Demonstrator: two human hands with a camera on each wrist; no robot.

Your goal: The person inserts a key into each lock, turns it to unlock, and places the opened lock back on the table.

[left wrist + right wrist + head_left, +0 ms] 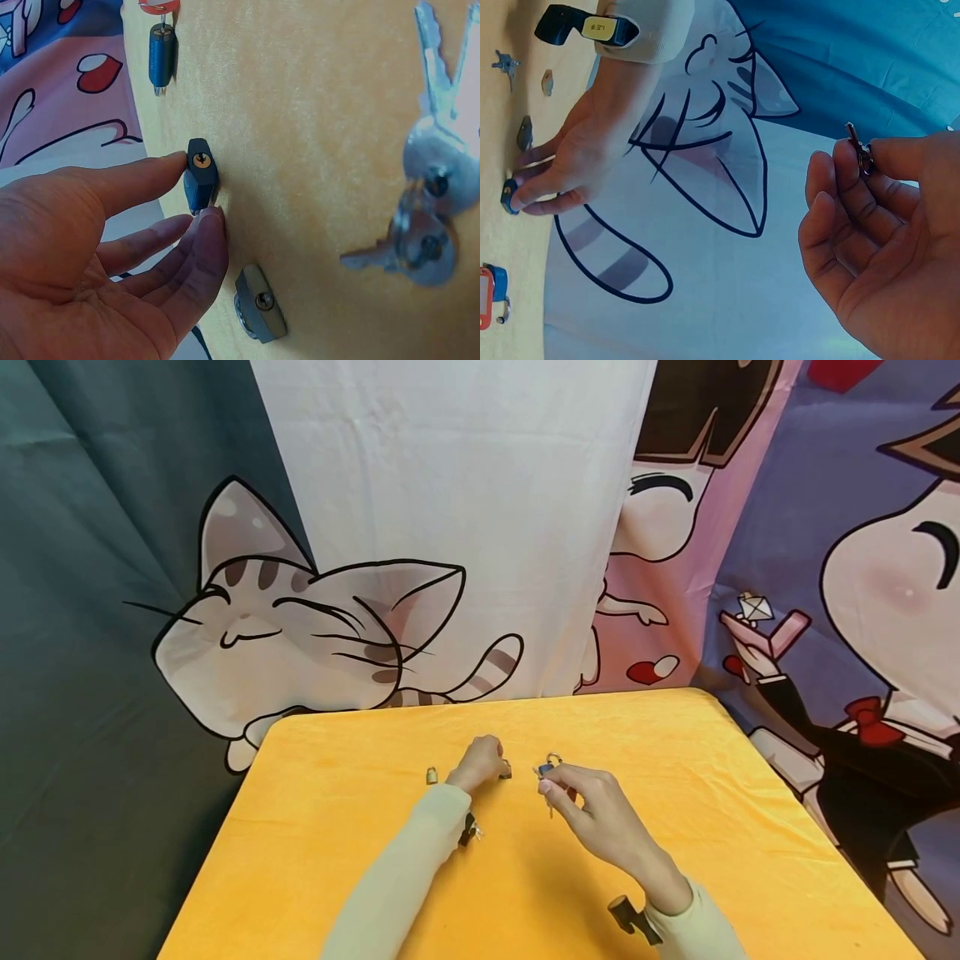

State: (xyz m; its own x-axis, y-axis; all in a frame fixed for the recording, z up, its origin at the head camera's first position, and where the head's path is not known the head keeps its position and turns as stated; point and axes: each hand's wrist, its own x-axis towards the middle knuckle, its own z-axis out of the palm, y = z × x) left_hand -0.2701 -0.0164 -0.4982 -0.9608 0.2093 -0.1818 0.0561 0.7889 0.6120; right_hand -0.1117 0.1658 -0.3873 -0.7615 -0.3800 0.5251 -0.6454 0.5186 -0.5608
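Observation:
My left hand (477, 763) reaches over the table and pinches a small dark-blue padlock (201, 169) between thumb and fingers, its keyhole facing the left wrist camera. A grey-brown padlock (262, 304) lies beside those fingertips. My right hand (600, 814) is raised nearer the front, pinching a small key (853, 135) with a metal ring between thumb and fingers. Beyond the right hand lies another blue padlock (161, 56), next to a red piece (485, 298). A small brass padlock (431, 776) stands to the left of my left hand.
Loose silvery keys (439, 172) lie on the table near my left wrist. A yellow cloth (300, 827) covers the table. Behind it hangs a cartoon-printed curtain (465, 485). Dark wrist mounts (628, 917) sit on both wrists.

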